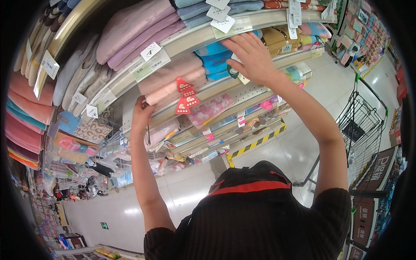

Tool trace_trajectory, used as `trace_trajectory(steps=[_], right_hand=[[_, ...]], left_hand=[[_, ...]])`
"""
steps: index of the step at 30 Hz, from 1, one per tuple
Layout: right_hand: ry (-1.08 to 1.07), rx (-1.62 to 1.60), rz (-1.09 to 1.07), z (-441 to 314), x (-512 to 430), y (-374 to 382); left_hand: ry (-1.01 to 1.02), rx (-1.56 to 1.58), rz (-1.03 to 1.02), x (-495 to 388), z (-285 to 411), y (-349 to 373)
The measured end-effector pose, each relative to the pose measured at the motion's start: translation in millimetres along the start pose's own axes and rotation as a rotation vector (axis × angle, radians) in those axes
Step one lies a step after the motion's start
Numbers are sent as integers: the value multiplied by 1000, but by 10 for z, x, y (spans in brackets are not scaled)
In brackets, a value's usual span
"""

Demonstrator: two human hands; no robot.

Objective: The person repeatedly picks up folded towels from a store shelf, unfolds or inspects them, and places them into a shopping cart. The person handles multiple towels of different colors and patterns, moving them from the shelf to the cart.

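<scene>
My left hand (142, 113) is at the left end of a stack of folded pink towels (177, 76) on a middle shelf, fingertips against its lower corner; whether they grip is unclear. My right hand (252, 60) lies with spread fingers on the front of folded blue towels (214, 61), right of the pink ones, its fingertips just under the shelf edge above. Red tree-shaped tags (187, 97) hang before the pink stack. Brown-yellow towels (276, 39) sit to the right of my right hand.
Overhead, a shelf edge (188, 40) with price labels carries purple towels (139, 29). Lower shelves hold a pink patterned cloth (211, 110) and small packs. A wire shopping cart (364, 126) stands on the right. Yellow-black tape (256, 143) marks the floor.
</scene>
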State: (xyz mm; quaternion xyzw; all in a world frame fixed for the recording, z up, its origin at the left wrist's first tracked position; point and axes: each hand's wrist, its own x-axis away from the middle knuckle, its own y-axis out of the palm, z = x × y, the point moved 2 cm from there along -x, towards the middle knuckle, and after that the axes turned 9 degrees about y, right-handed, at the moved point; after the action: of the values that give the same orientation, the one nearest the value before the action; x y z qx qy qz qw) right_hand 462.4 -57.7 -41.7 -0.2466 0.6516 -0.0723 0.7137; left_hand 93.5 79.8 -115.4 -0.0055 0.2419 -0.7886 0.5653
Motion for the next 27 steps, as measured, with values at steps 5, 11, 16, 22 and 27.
trace_trajectory(steps=[5, 11, 16, 22, 27], right_hand=[[199, -70, -429, 234, -302, 172], [26, 25, -296, 37, -298, 480], [120, 62, -262, 109, -441, 538], [324, -106, -448, 274, -516, 637], [290, 3, -877, 411, -717, 676]], left_hand=[[-41, 96, 326, -150, 225, -122], [370, -535, 258, -235, 742, 155], [269, -616, 124, -186, 915, 321], [265, -495, 142, -226, 781, 264], [339, -405, 159, -262, 635, 256]])
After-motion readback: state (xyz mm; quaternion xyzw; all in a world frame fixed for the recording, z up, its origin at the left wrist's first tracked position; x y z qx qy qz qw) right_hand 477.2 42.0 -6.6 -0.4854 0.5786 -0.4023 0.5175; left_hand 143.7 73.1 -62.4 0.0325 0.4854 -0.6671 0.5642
